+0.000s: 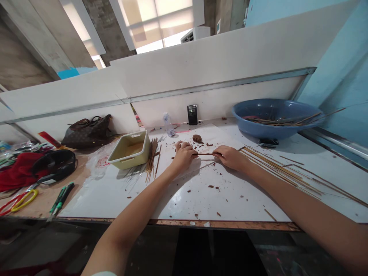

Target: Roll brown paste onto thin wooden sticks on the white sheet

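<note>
Left grip (184, 155) and right grip (230, 157) closed on a thin clay-coated stick (205, 154), held level above the white table (230, 203). Clay lump (197, 138) just beyond, twelve o'clock; blue bowl (273, 131) of sticks at two o'clock.

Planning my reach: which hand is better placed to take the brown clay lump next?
Left, probably: the left hand sits nearer the brown clay lump than the right hand does.

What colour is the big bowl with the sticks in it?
The bowl is mid blue, best seen in the head view.
</note>
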Demonstrator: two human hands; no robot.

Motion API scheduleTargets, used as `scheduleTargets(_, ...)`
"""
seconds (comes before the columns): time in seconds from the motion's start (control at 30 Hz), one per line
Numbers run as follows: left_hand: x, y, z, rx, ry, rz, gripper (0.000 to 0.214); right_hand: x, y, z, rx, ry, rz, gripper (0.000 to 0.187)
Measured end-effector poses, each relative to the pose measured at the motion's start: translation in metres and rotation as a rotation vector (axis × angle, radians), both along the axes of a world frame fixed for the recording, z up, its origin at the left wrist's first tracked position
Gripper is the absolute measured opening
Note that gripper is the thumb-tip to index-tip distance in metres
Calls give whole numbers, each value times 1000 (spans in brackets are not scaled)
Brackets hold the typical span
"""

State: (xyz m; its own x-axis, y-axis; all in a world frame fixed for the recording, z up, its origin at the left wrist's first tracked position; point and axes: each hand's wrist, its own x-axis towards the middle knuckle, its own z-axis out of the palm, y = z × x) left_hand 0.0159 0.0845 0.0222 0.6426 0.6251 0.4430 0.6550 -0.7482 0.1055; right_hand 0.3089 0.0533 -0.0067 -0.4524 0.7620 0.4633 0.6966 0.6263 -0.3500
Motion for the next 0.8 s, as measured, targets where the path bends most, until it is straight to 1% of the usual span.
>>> scheduleTargets(0.1, -1, -2, 2, 17, -16, 11, 19, -1, -1, 1, 11, 6, -3, 23)
scheduleTargets(0.27, -1, -4, 0, 25, -30, -7, 29, -1, -3, 1, -26, -30, -77, 25)
scheduleTargets(0.37, 0, -4, 0, 45, -36, -10, 28, -3, -5, 3, -52, -45, -97, 26)
scheduleTargets(0.43, 0, -5, 1, 64, -38, -2, 27, -5, -7, 4, -17, -24, -100, 29)
scheduleTargets(0.53, 3, -10, 5, 104, -22, -7, 26, -8, -10, 7, 77, 14, -74, 44)
scheduleTargets(0.57, 4, -12, 7, 122, -14, -14, 27, -10, -11, 8, 97, 12, -53, 45)
scheduleTargets(0.7, 9, -21, 12, 183, 11, -28, 28, -13, -14, 11, 111, -22, 12, 29)
scheduleTargets(0.8, 10, -22, 12, 189, 12, -28, 27, -14, -16, 12, 113, -3, 10, 28)
